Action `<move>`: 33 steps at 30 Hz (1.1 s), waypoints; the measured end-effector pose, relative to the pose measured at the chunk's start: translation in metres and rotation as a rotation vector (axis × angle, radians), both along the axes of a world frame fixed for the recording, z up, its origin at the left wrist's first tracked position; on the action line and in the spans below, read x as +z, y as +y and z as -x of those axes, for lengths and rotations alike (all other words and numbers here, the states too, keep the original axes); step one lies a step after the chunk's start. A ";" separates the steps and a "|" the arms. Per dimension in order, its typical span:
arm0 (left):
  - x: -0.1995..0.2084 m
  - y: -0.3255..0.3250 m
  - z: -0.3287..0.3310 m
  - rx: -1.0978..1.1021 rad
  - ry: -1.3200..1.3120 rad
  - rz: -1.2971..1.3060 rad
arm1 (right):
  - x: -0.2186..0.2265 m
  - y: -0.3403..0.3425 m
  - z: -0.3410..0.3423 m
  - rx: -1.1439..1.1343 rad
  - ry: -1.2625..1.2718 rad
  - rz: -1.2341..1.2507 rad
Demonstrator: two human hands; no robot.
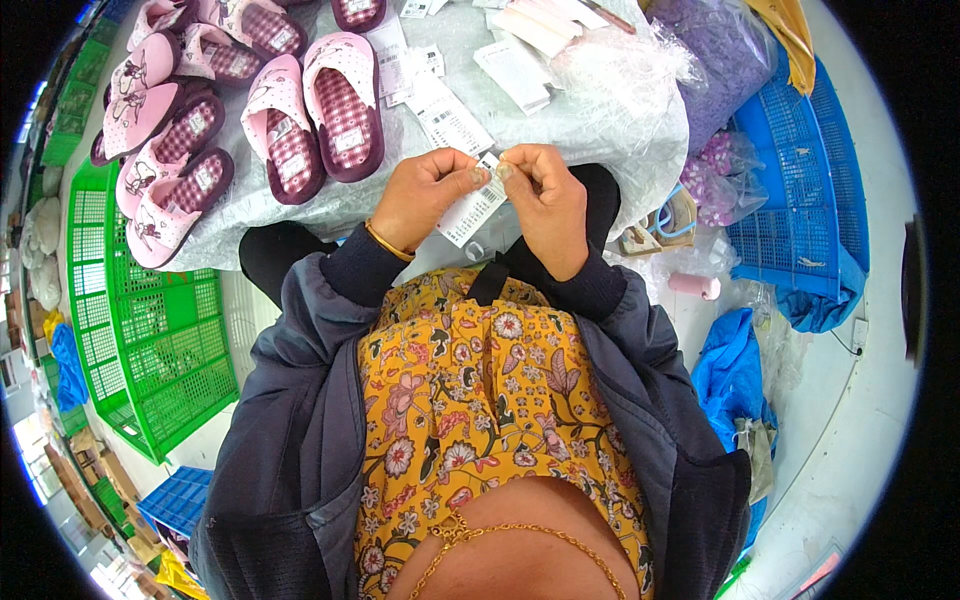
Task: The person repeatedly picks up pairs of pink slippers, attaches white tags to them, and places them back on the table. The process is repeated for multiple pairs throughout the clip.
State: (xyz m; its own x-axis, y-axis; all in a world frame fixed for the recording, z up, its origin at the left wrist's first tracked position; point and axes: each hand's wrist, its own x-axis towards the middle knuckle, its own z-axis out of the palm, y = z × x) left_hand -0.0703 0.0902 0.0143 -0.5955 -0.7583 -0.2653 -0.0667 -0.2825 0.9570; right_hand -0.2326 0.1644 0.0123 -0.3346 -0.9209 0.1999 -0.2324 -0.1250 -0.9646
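Between my two hands hangs a white printed paper tag (468, 216), held by its top edge over the near edge of the table. My left hand (428, 196) pinches the tag's top left with thumb and forefinger. From the other side my right hand (545, 205) pinches the top right corner, its fingers curled. Just beyond the hands lie more white printed tags (450, 120) on the plastic-covered table (235, 225). To the left rests a pair of pink slippers (342, 105) with dark purple soles and checked insoles.
More pink slippers (165, 215) crowd the table's left. A stack of white cards (512, 75) and crumpled clear plastic (625, 65) lie at the back. Green crates (150, 350) stand at left, a blue crate (800, 190) at right. Purple bagged goods (715, 70) sit beside the table.
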 end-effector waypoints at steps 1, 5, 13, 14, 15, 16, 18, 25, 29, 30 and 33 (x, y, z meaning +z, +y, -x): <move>-0.002 -0.001 0.000 0.002 0.010 0.025 | 0.001 -0.001 0.000 0.010 0.022 0.009; -0.006 0.000 -0.002 -0.043 -0.081 0.187 | 0.003 -0.004 0.003 0.041 0.054 0.022; -0.010 0.002 -0.002 -0.058 -0.144 0.234 | -0.006 -0.008 0.003 0.032 0.025 -0.022; -0.006 0.003 -0.001 -0.049 -0.163 0.250 | -0.007 -0.007 0.005 0.032 0.015 -0.017; -0.003 0.004 -0.001 -0.040 -0.180 0.267 | -0.008 -0.006 0.007 0.031 0.007 -0.011; -0.005 0.004 0.000 0.001 -0.144 0.294 | -0.010 -0.006 0.011 0.035 -0.014 -0.006; -0.012 0.004 0.001 0.083 -0.071 0.346 | -0.010 -0.005 0.018 0.042 -0.058 0.004; -0.008 0.008 0.002 0.113 -0.065 0.438 | 0.008 0.005 0.013 0.120 -0.163 -0.197; -0.005 0.010 0.000 0.097 -0.136 0.569 | 0.007 0.005 0.014 0.116 -0.131 -0.221; -0.006 0.011 0.000 0.105 -0.136 0.602 | 0.006 0.005 0.014 0.121 -0.124 -0.223; 0.001 0.013 0.003 0.128 -0.165 0.851 | 0.004 0.005 0.016 0.141 -0.152 -0.244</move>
State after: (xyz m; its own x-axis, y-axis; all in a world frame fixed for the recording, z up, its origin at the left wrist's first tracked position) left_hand -0.0734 0.1036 0.0152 -0.4965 -0.7961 0.3459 -0.2395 0.5087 0.8270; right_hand -0.2483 0.1695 0.0160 -0.2094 -0.9750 -0.0750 -0.0797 0.0935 -0.9924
